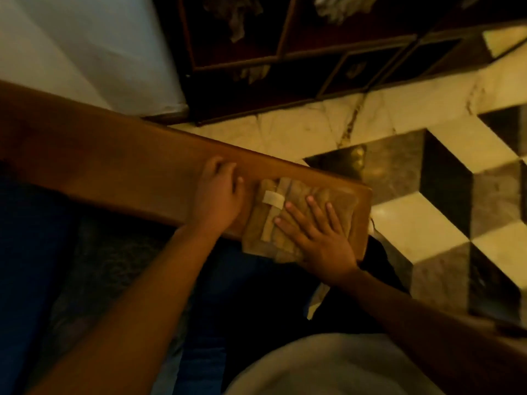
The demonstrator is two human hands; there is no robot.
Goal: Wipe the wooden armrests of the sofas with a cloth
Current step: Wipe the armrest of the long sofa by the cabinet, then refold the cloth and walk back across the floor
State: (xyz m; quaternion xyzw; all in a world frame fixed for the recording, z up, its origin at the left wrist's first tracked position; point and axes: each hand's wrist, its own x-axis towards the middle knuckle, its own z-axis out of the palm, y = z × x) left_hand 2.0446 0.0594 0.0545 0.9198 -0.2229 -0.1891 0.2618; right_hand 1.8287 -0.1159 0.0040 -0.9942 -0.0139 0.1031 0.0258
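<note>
Dim, warm yellowish light, frame blurry. Floor [299, 132] beyond and to the right of the hands: pale marble with dark veins, then a cube-pattern of black, grey and cream tiles [445, 195] at far right. Dark wooden cabinet [285, 52] with framed panels stands on the floor, above the hands in frame. White wall or curtain [85, 52] at upper left, cannot tell which. Blue sofa cushion [31, 252] lower left, below the hands.
</note>
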